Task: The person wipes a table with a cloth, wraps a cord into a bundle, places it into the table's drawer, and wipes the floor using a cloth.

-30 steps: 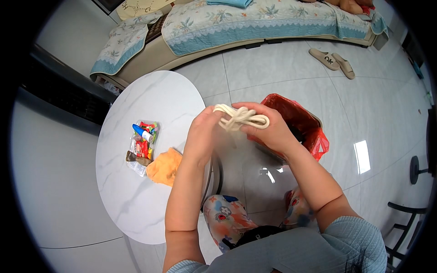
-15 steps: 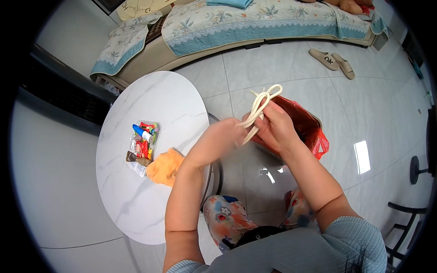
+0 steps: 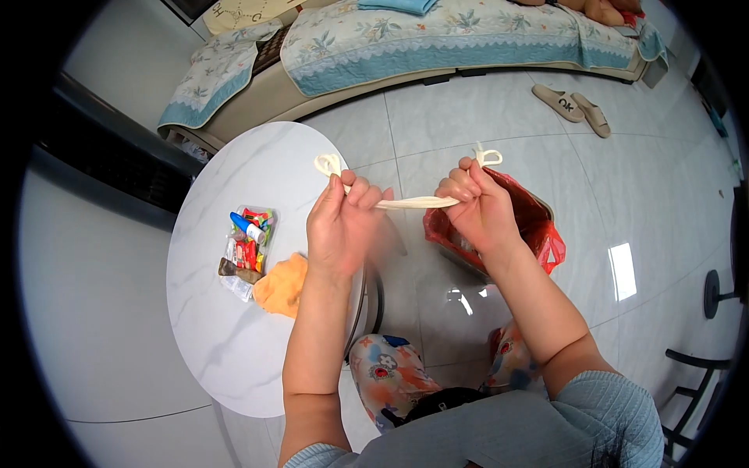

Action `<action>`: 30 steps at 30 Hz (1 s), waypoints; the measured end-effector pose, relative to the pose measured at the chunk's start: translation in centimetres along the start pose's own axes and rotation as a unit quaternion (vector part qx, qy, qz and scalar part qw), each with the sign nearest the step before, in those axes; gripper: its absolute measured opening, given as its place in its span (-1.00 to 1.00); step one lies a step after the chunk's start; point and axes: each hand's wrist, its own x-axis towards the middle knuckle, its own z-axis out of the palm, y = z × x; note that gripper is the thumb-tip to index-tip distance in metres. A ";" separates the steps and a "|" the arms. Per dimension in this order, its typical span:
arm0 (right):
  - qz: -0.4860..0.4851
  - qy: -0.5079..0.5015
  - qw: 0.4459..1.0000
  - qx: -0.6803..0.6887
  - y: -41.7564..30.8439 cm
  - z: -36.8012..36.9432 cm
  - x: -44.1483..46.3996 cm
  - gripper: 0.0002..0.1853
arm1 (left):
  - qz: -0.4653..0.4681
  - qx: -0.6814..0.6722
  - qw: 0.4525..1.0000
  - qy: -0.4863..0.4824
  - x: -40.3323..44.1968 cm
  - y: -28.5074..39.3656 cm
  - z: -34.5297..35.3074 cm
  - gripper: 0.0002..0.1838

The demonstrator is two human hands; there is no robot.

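Observation:
A folded cream cord (image 3: 419, 203) is stretched level between my two fists. My left hand (image 3: 343, 226), partly blurred, is closed round one end, and a small loop stands out above its thumb. Around the other end my right hand (image 3: 482, 204) is closed, with another small loop above its fingers. My left hand is over the right edge of the round white table (image 3: 226, 351). Below my right hand is a bin with a red bag liner (image 3: 529, 204).
On the table sit a clear tray of colourful packets (image 3: 251, 242), a blue-and-white tube (image 3: 247, 227) and an orange cloth (image 3: 281, 285). Beyond are a covered sofa (image 3: 437, 47) and beige slippers (image 3: 559, 103). A person's limbs show on the sofa at top right. Black chair parts (image 3: 698, 359) stand at right.
My hands have moved apart, the left one up and leftward. The cord, bunched in loops between them before, is now drawn out straight.

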 end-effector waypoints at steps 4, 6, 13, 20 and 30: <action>0.009 -0.006 0.999 0.047 -0.3 -0.6 0.2 -0.78 | -0.009 0.044 0.999 -0.004 -0.1 -0.3 0.3 -0.77; 0.015 0.009 0.998 0.064 -0.3 -0.3 0.1 -0.76 | -0.065 0.158 0.985 0.027 -0.5 -0.6 0.5 -0.77; 0.029 -0.012 0.999 0.031 0.0 -0.7 -0.2 -0.77 | -0.109 0.579 0.808 -0.023 -0.5 -3.6 0.0 -0.78; -0.031 0.002 0.994 -0.109 1.8 0.6 -0.3 -0.75 | -0.107 0.681 0.723 -0.047 -0.9 -4.0 0.0 -0.85; 0.100 0.062 0.920 -0.374 3.1 1.5 -1.5 -0.68 | -0.140 0.541 0.819 0.129 -0.5 -2.6 2.2 -0.78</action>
